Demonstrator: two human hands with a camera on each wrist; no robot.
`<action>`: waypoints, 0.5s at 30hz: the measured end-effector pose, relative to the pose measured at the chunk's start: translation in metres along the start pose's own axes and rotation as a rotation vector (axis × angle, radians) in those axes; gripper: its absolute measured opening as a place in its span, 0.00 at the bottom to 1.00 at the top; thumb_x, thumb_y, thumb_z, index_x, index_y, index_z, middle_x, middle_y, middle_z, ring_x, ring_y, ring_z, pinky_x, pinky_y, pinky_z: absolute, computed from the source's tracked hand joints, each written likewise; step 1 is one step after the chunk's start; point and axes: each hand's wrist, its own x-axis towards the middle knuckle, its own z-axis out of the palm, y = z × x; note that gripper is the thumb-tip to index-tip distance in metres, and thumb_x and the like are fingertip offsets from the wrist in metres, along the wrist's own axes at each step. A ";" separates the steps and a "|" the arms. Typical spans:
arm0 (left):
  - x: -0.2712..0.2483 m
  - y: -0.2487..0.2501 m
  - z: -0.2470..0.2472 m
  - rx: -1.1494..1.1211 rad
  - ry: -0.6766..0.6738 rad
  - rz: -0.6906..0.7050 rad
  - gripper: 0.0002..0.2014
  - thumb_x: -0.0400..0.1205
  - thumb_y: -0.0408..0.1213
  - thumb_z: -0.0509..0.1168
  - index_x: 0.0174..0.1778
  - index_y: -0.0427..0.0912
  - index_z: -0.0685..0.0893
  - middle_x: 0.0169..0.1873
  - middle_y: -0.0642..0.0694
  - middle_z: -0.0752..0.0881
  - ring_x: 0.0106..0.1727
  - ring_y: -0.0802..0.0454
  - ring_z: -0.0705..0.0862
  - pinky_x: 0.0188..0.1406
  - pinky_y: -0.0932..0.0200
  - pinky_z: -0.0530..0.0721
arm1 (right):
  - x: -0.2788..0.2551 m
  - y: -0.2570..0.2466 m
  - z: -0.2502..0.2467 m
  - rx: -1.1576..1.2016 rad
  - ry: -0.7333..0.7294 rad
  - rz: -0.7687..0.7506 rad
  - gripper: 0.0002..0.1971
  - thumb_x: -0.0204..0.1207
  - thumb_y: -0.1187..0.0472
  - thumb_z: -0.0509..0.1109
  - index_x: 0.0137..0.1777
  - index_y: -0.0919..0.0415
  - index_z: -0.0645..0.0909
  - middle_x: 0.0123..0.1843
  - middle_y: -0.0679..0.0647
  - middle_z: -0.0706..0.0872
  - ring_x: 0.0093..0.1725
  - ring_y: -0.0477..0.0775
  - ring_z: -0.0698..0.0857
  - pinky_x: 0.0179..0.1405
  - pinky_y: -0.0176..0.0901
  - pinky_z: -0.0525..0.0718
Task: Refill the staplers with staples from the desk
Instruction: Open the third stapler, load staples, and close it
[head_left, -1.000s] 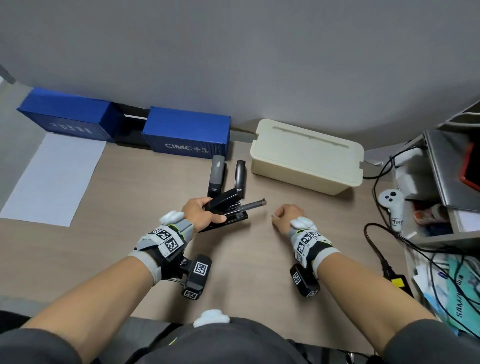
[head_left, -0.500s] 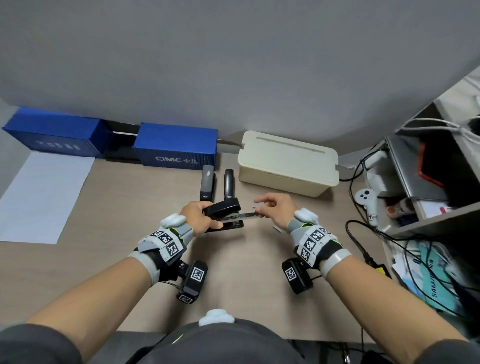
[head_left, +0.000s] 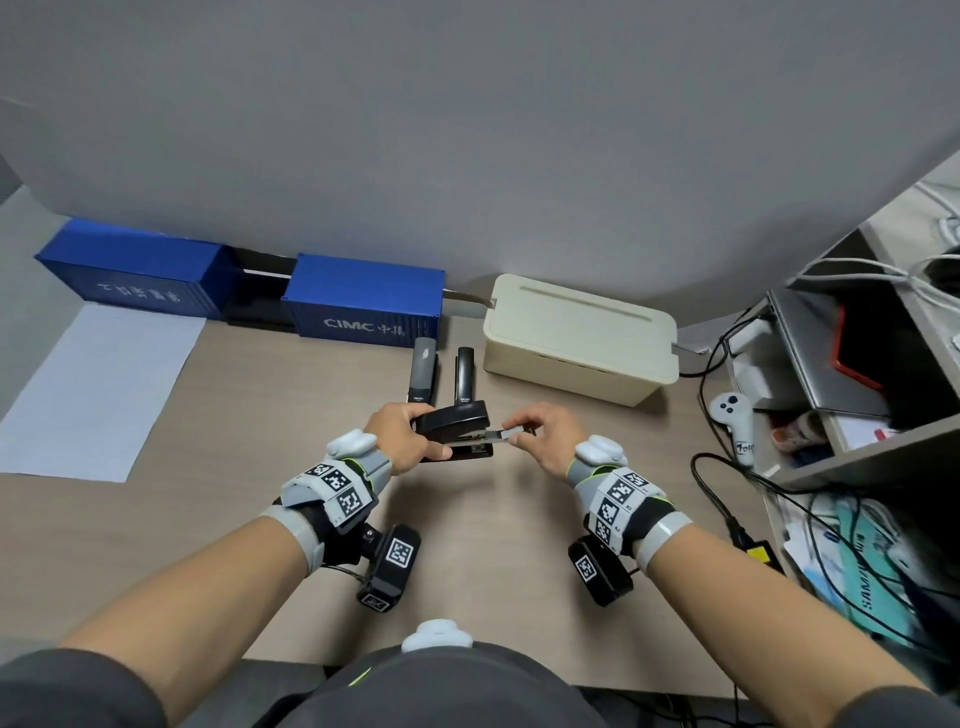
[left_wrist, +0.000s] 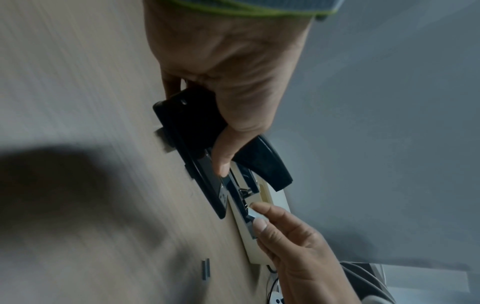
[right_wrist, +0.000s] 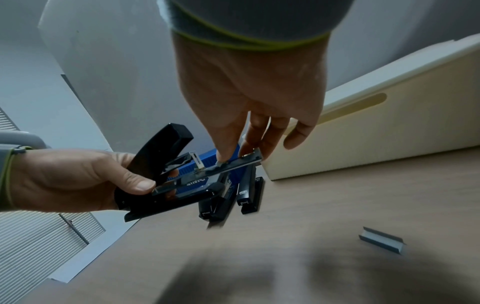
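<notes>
My left hand (head_left: 405, 434) (left_wrist: 226, 144) (right_wrist: 124, 176) grips a black stapler (head_left: 454, 421) (left_wrist: 192, 127) (right_wrist: 166, 197) just above the desk, its top cover swung up and its metal magazine rail (right_wrist: 233, 164) sticking out to the right. My right hand (head_left: 519, 431) (left_wrist: 255, 215) (right_wrist: 233, 156) pinches a short silver staple strip (left_wrist: 253, 216) between thumb and forefinger at the rail's front end. Another staple strip (right_wrist: 381, 242) (left_wrist: 205, 269) lies loose on the desk nearer me. Two more staplers (head_left: 423, 376) (head_left: 465, 376) lie side by side behind the held one.
A cream cable box (head_left: 576, 338) stands at the back right, two blue container boxes (head_left: 363, 301) (head_left: 135, 270) along the wall, a white sheet (head_left: 93, 395) at the left. A white controller (head_left: 732, 421), black cables (head_left: 717, 488) and a cluttered shelf line the right edge.
My right hand lifted off the desk and came left to the stapler's rail, pinching a staple strip there. The left hand kept its hold on the open stapler.
</notes>
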 end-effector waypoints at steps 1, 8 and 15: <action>0.000 0.000 0.000 0.001 0.003 0.000 0.22 0.63 0.38 0.84 0.52 0.57 0.92 0.43 0.49 0.92 0.48 0.46 0.88 0.52 0.58 0.85 | -0.001 0.000 0.000 -0.001 0.004 0.004 0.07 0.71 0.62 0.75 0.48 0.53 0.89 0.42 0.48 0.85 0.41 0.48 0.79 0.45 0.37 0.75; -0.001 0.002 0.000 0.005 0.003 0.002 0.21 0.63 0.38 0.84 0.48 0.61 0.90 0.44 0.47 0.93 0.50 0.44 0.88 0.56 0.54 0.86 | -0.001 0.002 -0.002 0.015 -0.009 0.015 0.07 0.72 0.61 0.75 0.49 0.54 0.89 0.42 0.48 0.85 0.41 0.47 0.79 0.44 0.37 0.74; 0.001 0.004 0.003 -0.014 0.007 0.009 0.19 0.62 0.38 0.84 0.45 0.61 0.89 0.42 0.48 0.92 0.49 0.45 0.88 0.54 0.55 0.85 | 0.003 0.009 0.005 -0.004 0.008 -0.004 0.07 0.71 0.60 0.76 0.47 0.51 0.90 0.44 0.52 0.87 0.39 0.47 0.79 0.43 0.37 0.74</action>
